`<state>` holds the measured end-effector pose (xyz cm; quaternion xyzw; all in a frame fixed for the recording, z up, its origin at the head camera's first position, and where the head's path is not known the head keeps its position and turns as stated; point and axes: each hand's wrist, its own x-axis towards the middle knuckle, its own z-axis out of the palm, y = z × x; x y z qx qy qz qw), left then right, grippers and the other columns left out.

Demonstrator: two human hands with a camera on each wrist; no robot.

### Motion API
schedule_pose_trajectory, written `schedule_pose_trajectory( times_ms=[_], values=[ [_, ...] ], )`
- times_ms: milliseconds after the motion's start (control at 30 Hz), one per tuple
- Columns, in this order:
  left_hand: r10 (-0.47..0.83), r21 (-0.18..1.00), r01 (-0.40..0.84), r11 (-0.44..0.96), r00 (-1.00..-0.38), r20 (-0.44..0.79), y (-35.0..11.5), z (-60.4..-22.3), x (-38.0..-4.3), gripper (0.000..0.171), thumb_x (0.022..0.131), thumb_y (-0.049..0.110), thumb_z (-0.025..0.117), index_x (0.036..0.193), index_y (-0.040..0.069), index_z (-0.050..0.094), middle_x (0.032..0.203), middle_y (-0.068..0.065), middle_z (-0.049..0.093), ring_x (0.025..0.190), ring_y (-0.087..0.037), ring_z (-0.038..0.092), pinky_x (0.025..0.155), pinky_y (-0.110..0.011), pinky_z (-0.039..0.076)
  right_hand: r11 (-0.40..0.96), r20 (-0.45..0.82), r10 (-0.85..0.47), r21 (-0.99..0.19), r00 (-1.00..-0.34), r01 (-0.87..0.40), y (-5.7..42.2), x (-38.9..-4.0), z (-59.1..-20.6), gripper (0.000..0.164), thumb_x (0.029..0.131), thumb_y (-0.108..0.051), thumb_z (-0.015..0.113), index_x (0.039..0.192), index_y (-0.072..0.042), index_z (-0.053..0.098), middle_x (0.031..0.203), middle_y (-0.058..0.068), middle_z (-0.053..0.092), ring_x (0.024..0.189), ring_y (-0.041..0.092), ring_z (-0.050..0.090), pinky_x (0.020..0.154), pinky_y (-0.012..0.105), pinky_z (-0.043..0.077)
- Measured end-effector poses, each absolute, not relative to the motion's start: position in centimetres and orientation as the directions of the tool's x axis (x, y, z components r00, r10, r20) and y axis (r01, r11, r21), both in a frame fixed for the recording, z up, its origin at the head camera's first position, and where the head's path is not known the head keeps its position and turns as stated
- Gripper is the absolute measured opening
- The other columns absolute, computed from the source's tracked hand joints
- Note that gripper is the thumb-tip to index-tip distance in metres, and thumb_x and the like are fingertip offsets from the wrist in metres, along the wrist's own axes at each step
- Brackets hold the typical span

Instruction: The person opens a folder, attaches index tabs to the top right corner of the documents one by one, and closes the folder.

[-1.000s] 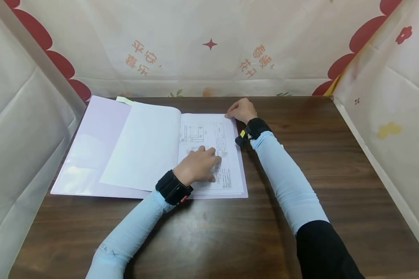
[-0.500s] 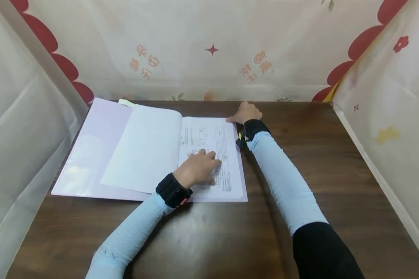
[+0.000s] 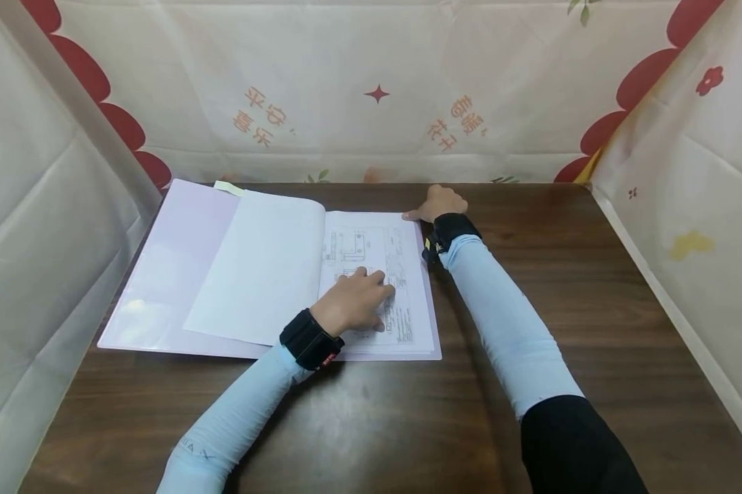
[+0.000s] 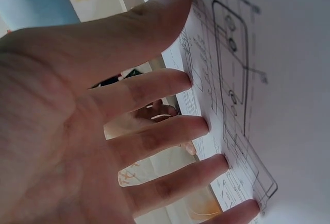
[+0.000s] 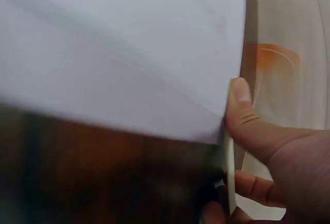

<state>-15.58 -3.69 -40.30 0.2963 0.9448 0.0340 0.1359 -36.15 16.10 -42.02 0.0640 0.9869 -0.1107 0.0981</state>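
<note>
A lilac folder (image 3: 151,274) lies open with its paper sheets spread apart. Its left sheet (image 3: 260,267) is blank, while the right page (image 3: 352,219) carries printed technical line drawings. Across that right page rests my left hand (image 3: 354,302), fingers spread, and the left wrist view shows its fingertips touching the paper. My right hand (image 3: 440,204) is at the page's far right corner. In the right wrist view its extended thumb (image 5: 245,113) touches the corner edge, and the other fingers are bent lower down, partly hidden.
A brown wooden table (image 3: 531,295) bears the folder. A pale patterned curtain (image 3: 321,68) stands behind the table's far edge, with similar cloth panels on the left and right. A light green tab (image 3: 229,188) sticks out above the left sheet.
My right hand has gone from pinched fingertips at the page corner to an extended thumb there, with the knuckles moved slightly right. My left hand stays on the page; the head view has shifted slightly.
</note>
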Motion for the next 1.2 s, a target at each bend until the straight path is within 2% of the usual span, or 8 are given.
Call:
schedule_pose_trajectory(
  times_ms=[100,233,400,567,667,800,1000,1200],
  values=[
    [0.560,0.141,0.543,0.828,-0.793,-0.238,-3.7,-40.4,-15.6,0.064,0.083,0.042,0.086,0.140,0.026,0.063,0.144,-0.004,0.060,0.119,-0.029,0.057,0.097,-0.050,0.055,0.973,-0.098,0.051,-0.218,-0.994,0.072,15.9,-35.3,-42.3,0.082,0.084,-0.057,0.080,0.139,-0.002,0.057,0.118,0.023,0.068,0.100,0.038,0.062,0.086,0.048,0.048],
    [0.565,0.152,0.544,0.825,-0.791,-0.237,-3.4,-40.7,-15.6,0.065,0.083,0.041,0.086,0.141,0.025,0.062,0.144,-0.005,0.059,0.122,-0.030,0.056,0.097,-0.052,0.054,0.950,0.110,-0.027,-0.308,-0.994,-0.060,16.4,-33.2,-42.5,0.060,0.094,-0.042,0.075,0.138,-0.006,0.056,0.133,0.024,0.060,0.111,0.041,0.061,0.095,0.055,0.048],
    [0.583,0.161,0.560,0.813,-0.779,-0.232,-3.2,-40.8,-15.5,0.068,0.084,0.042,0.085,0.143,0.022,0.058,0.144,-0.005,0.059,0.121,-0.030,0.056,0.096,-0.051,0.054,0.866,0.198,-0.168,-0.438,-0.966,-0.240,18.4,-28.8,-42.2,0.033,0.099,-0.026,0.068,0.126,-0.009,0.063,0.126,0.017,0.061,0.103,0.033,0.063,0.087,0.050,0.052],
    [0.566,0.148,0.547,0.824,-0.787,-0.246,-3.5,-40.6,-15.5,0.075,0.084,0.041,0.085,0.147,0.016,0.053,0.145,-0.007,0.058,0.121,-0.029,0.057,0.096,-0.049,0.054,0.786,0.103,-0.470,-0.404,-0.877,-0.468,19.5,-22.9,-42.3,0.059,0.087,-0.027,0.083,0.138,-0.008,0.060,0.139,0.018,0.059,0.121,0.036,0.062,0.097,0.054,0.054],
    [0.560,0.157,0.537,0.828,-0.789,-0.253,-3.8,-40.5,-15.5,0.075,0.086,0.039,0.084,0.148,0.014,0.052,0.147,-0.008,0.057,0.123,-0.030,0.057,0.100,-0.052,0.053,0.743,-0.005,-0.599,-0.375,-0.800,-0.554,19.4,-19.7,-42.6,0.081,0.076,-0.040,0.092,0.143,-0.009,0.059,0.154,0.019,0.051,0.141,0.040,0.049,0.113,0.063,0.041],
    [0.552,0.159,0.529,0.834,-0.798,-0.240,-4.1,-40.3,-15.4,0.070,0.087,0.036,0.083,0.146,0.013,0.054,0.144,-0.009,0.058,0.123,-0.031,0.058,0.101,-0.056,0.053,0.722,-0.074,-0.662,-0.329,-0.746,-0.608,18.7,-17.6,-42.6,0.097,0.061,-0.052,0.097,0.142,-0.013,0.062,0.161,0.018,0.045,0.151,0.041,0.037,0.119,0.072,0.025],
    [0.573,0.159,0.551,0.819,-0.796,-0.195,-4.7,-40.2,-13.5,0.051,0.093,0.029,0.077,0.139,0.013,0.060,0.129,-0.010,0.064,0.107,-0.027,0.063,0.087,-0.041,0.057,0.724,-0.086,-0.659,-0.342,-0.747,-0.599,18.3,-17.2,-42.7,0.095,0.057,-0.054,0.096,0.137,-0.013,0.065,0.161,0.017,0.044,0.153,0.040,0.035,0.120,0.073,0.020],
    [0.613,0.161,0.592,0.790,-0.774,-0.161,-5.8,-40.2,-10.8,0.046,0.095,0.041,0.074,0.128,0.009,0.067,0.116,-0.010,0.068,0.094,-0.024,0.062,0.081,-0.034,0.055,0.733,-0.078,-0.640,-0.359,-0.764,-0.578,19.0,-16.5,-43.0,0.084,0.066,-0.053,0.093,0.135,-0.014,0.066,0.161,0.014,0.045,0.153,0.039,0.036,0.119,0.074,0.020]
  ],
)
